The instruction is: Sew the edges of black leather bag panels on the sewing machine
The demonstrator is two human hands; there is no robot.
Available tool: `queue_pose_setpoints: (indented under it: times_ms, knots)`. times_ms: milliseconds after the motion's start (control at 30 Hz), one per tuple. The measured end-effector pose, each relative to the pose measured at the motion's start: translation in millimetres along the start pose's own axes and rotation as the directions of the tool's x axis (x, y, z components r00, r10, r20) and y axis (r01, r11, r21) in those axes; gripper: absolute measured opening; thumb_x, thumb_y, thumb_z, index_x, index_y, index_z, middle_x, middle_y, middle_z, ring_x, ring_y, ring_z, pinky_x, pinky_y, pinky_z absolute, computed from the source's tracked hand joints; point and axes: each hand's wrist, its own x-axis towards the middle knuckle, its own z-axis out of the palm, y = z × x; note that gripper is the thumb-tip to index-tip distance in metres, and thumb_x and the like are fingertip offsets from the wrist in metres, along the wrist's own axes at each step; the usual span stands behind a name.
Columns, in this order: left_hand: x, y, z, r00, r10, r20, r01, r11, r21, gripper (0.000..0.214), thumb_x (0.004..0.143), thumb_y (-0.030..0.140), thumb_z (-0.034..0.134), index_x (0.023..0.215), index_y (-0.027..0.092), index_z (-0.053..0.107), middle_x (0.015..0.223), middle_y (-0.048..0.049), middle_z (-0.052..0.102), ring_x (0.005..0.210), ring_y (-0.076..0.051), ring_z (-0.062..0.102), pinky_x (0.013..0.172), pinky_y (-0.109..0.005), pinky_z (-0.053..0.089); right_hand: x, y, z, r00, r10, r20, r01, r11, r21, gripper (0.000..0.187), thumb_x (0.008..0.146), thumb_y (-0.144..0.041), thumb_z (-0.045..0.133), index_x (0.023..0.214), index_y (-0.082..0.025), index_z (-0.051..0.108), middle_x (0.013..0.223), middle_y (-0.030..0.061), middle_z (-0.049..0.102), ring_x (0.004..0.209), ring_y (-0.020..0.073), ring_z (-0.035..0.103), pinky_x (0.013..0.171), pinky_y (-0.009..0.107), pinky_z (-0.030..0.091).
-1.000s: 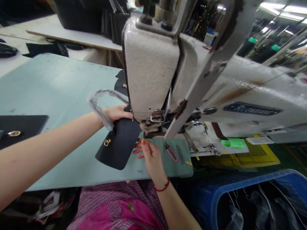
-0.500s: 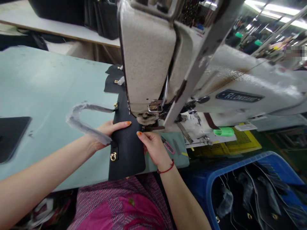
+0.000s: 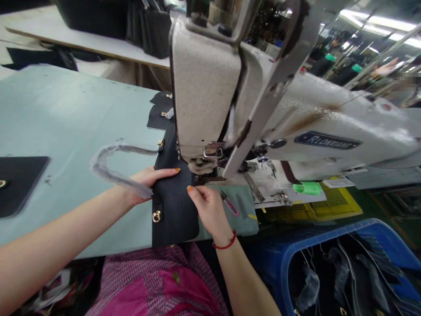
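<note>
A black leather bag panel (image 3: 174, 206) with a gold ring clasp lies on the pale green table (image 3: 66, 118), running under the head of the white sewing machine (image 3: 210, 87). My left hand (image 3: 149, 180) rests flat on the panel's left side, fingers stretched toward the needle. A bag handle wrapped in clear plastic (image 3: 112, 169) loops out beside that wrist. My right hand (image 3: 207, 206) pinches the panel's right edge just in front of the presser foot (image 3: 205, 169).
Pink thread snips (image 3: 230, 205) lie right of my right hand. More black pieces (image 3: 161, 109) sit behind the machine, and another black panel (image 3: 16, 184) lies at far left. A blue crate (image 3: 329, 272) of bag parts stands at the lower right. A yellow tray (image 3: 329, 204) sits under the machine arm.
The panel swung from a slant to lie straight under the presser foot. My left hand moved onto it flat and my right hand closed on its right edge.
</note>
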Motion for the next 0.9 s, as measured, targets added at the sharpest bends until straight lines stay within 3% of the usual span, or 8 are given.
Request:
queue_pose_setpoints:
  times_ms: [100,200,400,633,900]
  knots:
    - [4.1,-0.9,-3.7,0.997,-0.061,0.052,0.058,0.997,0.053,0.028,0.065,0.008,0.077,0.093,0.004,0.075,0.074,-0.0175,0.075,0.061,-0.029,0.072,0.053,-0.036,0.061,1.7,1.2,0.0,1.000,-0.009,-0.002,0.009,1.000,0.020,0.046,0.090,-0.052,0.052,0.060,-0.017,0.050,0.059,-0.0037,0.036,0.057,0.0097,0.032,0.052,0.024,0.026]
    - [8.8,-1.8,-7.8,0.997,-0.044,0.061,0.039,0.996,0.077,0.031,0.066,0.011,0.078,0.095,0.005,0.074,0.079,-0.0179,0.076,0.066,-0.030,0.073,0.058,-0.039,0.062,4.0,3.2,0.9,1.000,-0.020,-0.011,0.021,0.999,0.047,0.045,0.090,-0.049,0.052,0.059,-0.018,0.045,0.060,-0.0042,0.030,0.057,0.0094,0.028,0.052,0.024,0.024]
    - [17.6,-2.8,-14.7,0.995,-0.019,0.098,0.005,0.990,0.141,0.043,0.066,0.020,0.082,0.105,0.006,0.072,0.098,-0.0203,0.075,0.077,-0.031,0.074,0.071,-0.043,0.062,7.7,3.5,2.5,0.999,-0.020,-0.031,0.021,0.998,0.054,0.044,0.091,-0.048,0.052,0.059,-0.018,0.044,0.060,-0.0043,0.029,0.057,0.0096,0.027,0.052,0.025,0.022]
    - [20.4,0.7,-15.4,0.992,-0.010,0.128,-0.013,0.984,0.179,0.046,0.069,0.023,0.081,0.111,0.008,0.071,0.103,-0.0174,0.075,0.080,-0.028,0.074,0.074,-0.039,0.062,11.2,3.9,2.9,0.999,-0.019,-0.040,0.022,0.997,0.069,0.044,0.091,-0.049,0.052,0.060,-0.018,0.044,0.061,-0.0043,0.028,0.058,0.0097,0.026,0.052,0.025,0.020]
    - [14.4,4.1,-8.4,0.994,-0.025,0.102,0.007,0.984,0.178,0.032,0.072,0.017,0.076,0.102,0.007,0.073,0.084,-0.0145,0.077,0.069,-0.023,0.073,0.069,-0.037,0.063,11.4,0.2,0.0,0.999,-0.032,-0.040,0.030,0.999,-0.041,0.045,0.092,-0.050,0.050,0.060,-0.018,0.048,0.059,-0.0044,0.032,0.057,0.0098,0.030,0.053,0.025,0.023]
